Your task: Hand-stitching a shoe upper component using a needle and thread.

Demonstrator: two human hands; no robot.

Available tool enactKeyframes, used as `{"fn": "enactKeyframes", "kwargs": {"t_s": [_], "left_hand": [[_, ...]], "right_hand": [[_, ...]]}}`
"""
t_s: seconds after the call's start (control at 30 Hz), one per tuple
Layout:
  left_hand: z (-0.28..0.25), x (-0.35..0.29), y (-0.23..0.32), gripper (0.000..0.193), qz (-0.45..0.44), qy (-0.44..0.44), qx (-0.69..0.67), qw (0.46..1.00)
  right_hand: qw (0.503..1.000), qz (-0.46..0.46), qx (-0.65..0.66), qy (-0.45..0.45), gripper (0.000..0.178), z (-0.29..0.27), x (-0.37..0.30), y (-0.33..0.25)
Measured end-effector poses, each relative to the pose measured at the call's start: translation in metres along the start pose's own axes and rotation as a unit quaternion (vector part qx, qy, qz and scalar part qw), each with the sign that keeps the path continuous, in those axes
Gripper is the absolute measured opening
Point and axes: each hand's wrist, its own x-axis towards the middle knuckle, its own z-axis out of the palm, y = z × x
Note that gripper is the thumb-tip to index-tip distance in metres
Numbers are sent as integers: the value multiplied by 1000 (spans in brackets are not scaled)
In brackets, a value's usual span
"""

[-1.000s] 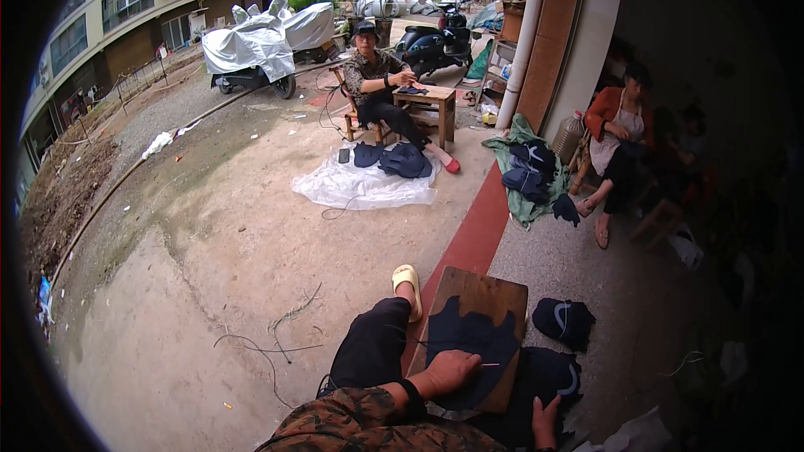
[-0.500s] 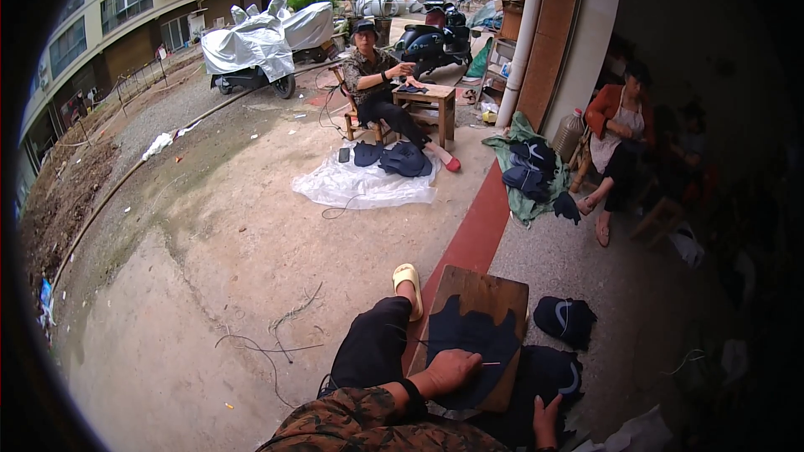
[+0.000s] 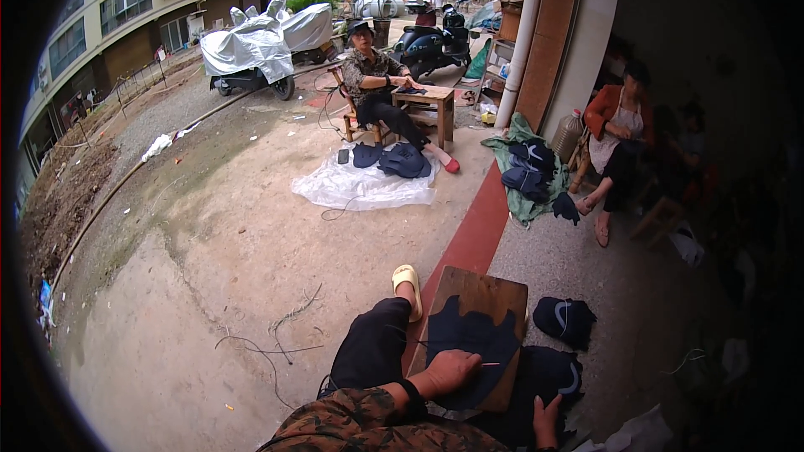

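Hands at a wooden board. The left hand, curled closed, has a thin pale stick at its fingertips, over the dark cloth spread toward the board's near edge. Beyond the near right corner, the right hand lies open beside a navy piece (contact cannot be told).

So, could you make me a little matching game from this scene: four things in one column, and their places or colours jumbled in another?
Things:
1. Camera wearer's left hand
2. Slipper
3. Silver cover
4. Green sheet

Places or colours:
A. Spread under dark blue pieces
B. On dark cloth that lies on a wooden board
C. Pale yellow
D. Draped over a parked vehicle

Right pairs: 1-B, 2-C, 3-D, 4-A
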Motion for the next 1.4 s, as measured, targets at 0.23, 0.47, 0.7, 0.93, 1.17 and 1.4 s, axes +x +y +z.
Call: {"fn": "enactKeyframes", "kwargs": {"t_s": [0.23, 0.47, 0.7, 0.93, 1.17, 1.4], "left_hand": [[-2, 1, 1, 12, 0, 8, -3, 1000], [-3, 1, 3, 12, -4, -5, 13, 1000], [0, -1, 0, 11, 0, 4, 4, 1000], [-5, 0, 3, 10, -3, 10, -2, 1000], [-3, 0, 3, 11, 2, 17, -3, 1000], [-6, 1, 5, 11, -3, 12, -9, 1000]], "right_hand": [[1000, 8, 5, -6, 81, 2, 3, 4], [1000, -8, 20, -4, 81, 0, -4, -8], [999, -6, 30, 16, 81, -1, -8, -16], [999, 22, 18, -21, 81, -6, -10, -22], [999, -1, 32, 2, 83, -2, -10, -17], [1000, 7, 27, -1, 81, -6, -11, -25]]}}
